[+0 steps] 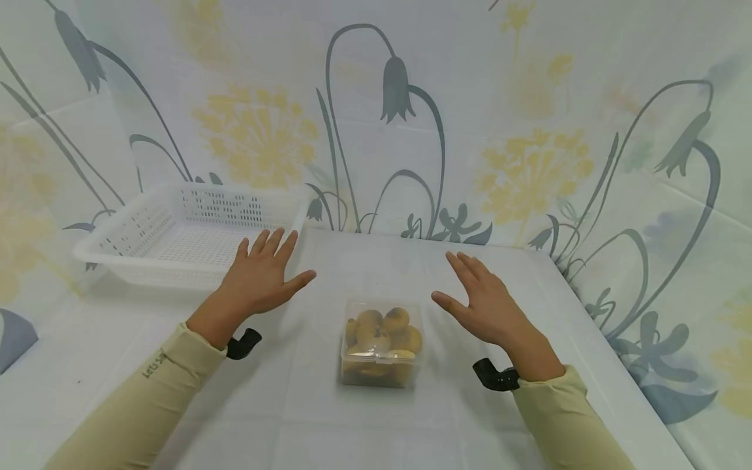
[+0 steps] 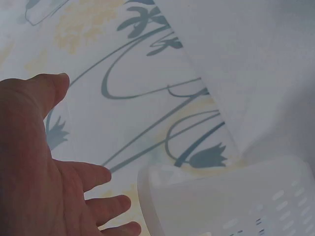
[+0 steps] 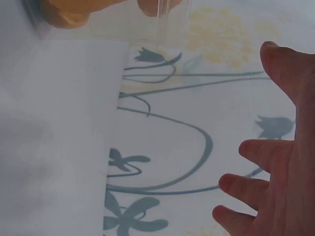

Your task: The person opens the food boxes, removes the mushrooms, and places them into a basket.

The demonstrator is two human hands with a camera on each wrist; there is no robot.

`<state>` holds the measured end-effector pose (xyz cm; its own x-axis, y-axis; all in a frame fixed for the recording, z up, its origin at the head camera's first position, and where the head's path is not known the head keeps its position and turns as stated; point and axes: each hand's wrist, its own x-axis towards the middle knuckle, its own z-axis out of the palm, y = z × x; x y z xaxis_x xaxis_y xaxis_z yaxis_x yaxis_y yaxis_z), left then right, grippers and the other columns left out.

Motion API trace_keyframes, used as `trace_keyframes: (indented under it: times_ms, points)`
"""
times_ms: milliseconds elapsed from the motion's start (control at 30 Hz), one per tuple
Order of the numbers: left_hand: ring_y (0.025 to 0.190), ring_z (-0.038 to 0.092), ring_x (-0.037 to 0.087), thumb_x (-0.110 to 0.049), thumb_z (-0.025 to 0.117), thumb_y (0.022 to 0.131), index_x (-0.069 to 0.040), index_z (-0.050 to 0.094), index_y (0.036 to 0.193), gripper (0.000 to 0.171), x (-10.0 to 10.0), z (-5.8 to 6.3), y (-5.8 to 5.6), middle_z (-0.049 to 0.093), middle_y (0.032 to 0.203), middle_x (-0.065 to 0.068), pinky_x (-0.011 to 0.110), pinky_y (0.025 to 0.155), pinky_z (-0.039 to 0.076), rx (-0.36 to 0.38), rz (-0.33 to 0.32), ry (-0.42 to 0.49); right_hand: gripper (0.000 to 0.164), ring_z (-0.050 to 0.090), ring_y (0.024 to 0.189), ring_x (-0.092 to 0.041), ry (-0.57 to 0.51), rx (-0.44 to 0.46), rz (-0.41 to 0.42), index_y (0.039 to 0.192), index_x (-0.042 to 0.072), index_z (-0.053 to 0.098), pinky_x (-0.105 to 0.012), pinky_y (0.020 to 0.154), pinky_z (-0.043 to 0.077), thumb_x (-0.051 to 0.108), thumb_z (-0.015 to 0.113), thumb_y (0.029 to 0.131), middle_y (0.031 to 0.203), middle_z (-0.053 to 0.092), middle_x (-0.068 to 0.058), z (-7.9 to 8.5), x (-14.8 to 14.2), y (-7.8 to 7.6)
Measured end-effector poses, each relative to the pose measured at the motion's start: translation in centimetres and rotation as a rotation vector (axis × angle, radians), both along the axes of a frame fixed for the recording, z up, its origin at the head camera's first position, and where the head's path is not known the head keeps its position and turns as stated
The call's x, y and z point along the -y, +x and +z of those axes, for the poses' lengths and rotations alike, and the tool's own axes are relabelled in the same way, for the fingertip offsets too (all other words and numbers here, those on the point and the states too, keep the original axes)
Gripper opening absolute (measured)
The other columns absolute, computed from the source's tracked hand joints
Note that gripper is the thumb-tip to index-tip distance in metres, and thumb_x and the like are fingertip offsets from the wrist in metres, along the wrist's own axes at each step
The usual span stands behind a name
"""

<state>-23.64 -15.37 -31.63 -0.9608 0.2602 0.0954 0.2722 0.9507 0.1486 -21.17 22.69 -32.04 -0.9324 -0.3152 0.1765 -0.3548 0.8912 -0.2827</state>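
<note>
A clear plastic box with a lid stands on the white table, holding several round yellow-brown pieces that look like small fruits or buns. To its left, my left hand is held in the air with fingers spread, just in front of the white basket. My right hand hovers on the other side of the box, its fingers extended and touching nothing. In the right wrist view, a corner of the clear box shows at the top. The left wrist view has the basket's rim beside my fingers.
The white perforated basket sits at the back left against a flower-printed cloth. The same cloth rises along the table's right edge. A grey-blue shape lies at the far left. Black curved pieces are at both wrists.
</note>
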Motion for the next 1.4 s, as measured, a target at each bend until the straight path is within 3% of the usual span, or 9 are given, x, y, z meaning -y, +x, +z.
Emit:
trace_keyframes:
  times_ms: [400, 667, 933, 1200, 1400]
  points:
    - [0.148, 0.014, 0.043, -0.059, 0.042, 0.096, -0.009, 0.015, 0.156, 0.082, -1.2, -0.2, 0.7, 0.018, 0.16, 0.02, 0.065, 0.117, 0.011, -0.04, -0.082, 0.038, 0.08, 0.023, 0.147, -0.035, -0.149, 0.033, 0.099, 0.156, 0.027, 0.016, -0.063, 0.111, 0.028, 0.052, 0.057, 0.093, 0.161, 0.021, -0.007, -0.9, 0.5, 0.7]
    - [0.148, 0.016, 0.039, -0.059, 0.045, 0.095, -0.012, 0.017, 0.156, 0.082, -2.3, -0.5, 1.2, 0.021, 0.16, 0.017, 0.063, 0.118, 0.011, -0.04, -0.129, 0.075, 0.084, 0.026, 0.146, -0.034, -0.192, 0.057, 0.139, 0.155, 0.034, 0.015, -0.064, 0.11, 0.03, 0.051, 0.064, 0.088, 0.161, 0.024, -0.003, -1.6, 0.7, 1.4]
    - [0.148, 0.019, 0.036, -0.059, 0.047, 0.094, -0.014, 0.021, 0.156, 0.081, -3.2, -1.0, 1.8, 0.026, 0.159, 0.015, 0.062, 0.118, 0.013, -0.083, -0.198, 0.085, 0.092, 0.027, 0.146, -0.035, -0.207, 0.131, 0.166, 0.156, 0.032, 0.017, -0.064, 0.109, 0.031, 0.053, 0.069, 0.083, 0.16, 0.025, -0.004, -2.3, 1.0, 1.7]
    - [0.149, 0.019, 0.034, -0.06, 0.045, 0.095, -0.016, 0.021, 0.156, 0.079, -4.1, -1.1, 2.6, 0.026, 0.159, 0.013, 0.06, 0.119, 0.013, -0.087, -0.278, 0.109, 0.105, 0.045, 0.132, -0.047, -0.304, 0.244, 0.254, 0.155, 0.038, 0.009, -0.062, 0.103, 0.04, 0.047, 0.078, 0.077, 0.159, 0.029, 0.001, -3.1, 1.0, 1.9]
    - [0.148, 0.021, 0.033, -0.059, 0.045, 0.095, -0.016, 0.022, 0.156, 0.078, -4.8, -1.3, 3.0, 0.028, 0.159, 0.012, 0.059, 0.12, 0.013, -0.091, -0.325, 0.107, 0.11, 0.046, 0.131, -0.046, -0.323, 0.312, 0.281, 0.155, 0.04, 0.006, -0.061, 0.104, 0.039, 0.045, 0.081, 0.074, 0.16, 0.027, 0.003, -3.6, 1.1, 2.0]
